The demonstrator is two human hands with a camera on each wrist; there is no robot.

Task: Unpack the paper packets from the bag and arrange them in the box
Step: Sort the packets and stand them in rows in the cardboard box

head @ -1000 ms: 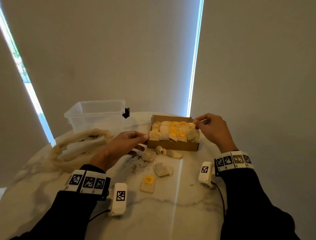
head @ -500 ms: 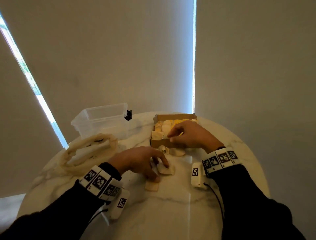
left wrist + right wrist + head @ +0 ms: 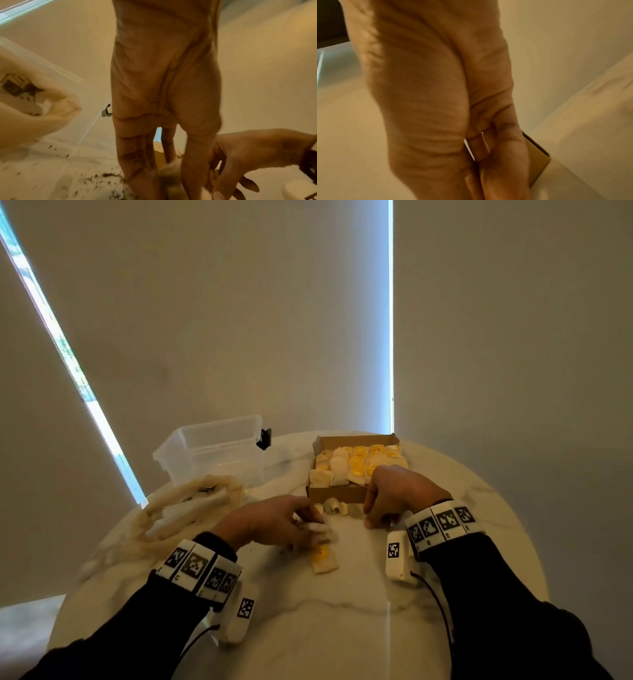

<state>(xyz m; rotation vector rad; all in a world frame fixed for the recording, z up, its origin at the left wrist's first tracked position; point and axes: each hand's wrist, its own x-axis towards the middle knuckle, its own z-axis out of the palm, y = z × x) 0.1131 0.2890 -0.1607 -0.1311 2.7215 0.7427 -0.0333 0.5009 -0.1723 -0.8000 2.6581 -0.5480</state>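
Observation:
The cardboard box (image 3: 337, 494) stands at the table's far side with several paper packets (image 3: 356, 465) in rows inside. My left hand (image 3: 317, 534) is low over the table in front of it and pinches a white paper packet (image 3: 318, 528), blurred in the left wrist view (image 3: 171, 175). My right hand (image 3: 371, 518) is knuckles-up at the box's front wall, its thumb pinched against the curled fingers (image 3: 498, 155) on a packet that is almost hidden. A yellow-labelled packet (image 3: 322, 560) and a crumpled one (image 3: 334, 506) lie loose on the table. The cream cloth bag (image 3: 185, 508) lies at the left.
An empty clear plastic tub (image 3: 212, 450) stands behind the bag. Dark crumbs (image 3: 106, 175) are scattered on the round marble table (image 3: 342, 628) near my left hand. A blind-covered wall rises right behind the table's far edge.
My left hand came down from the box's left side and took a packet off the table. My right hand moved from the box's far right corner to the table before its front wall.

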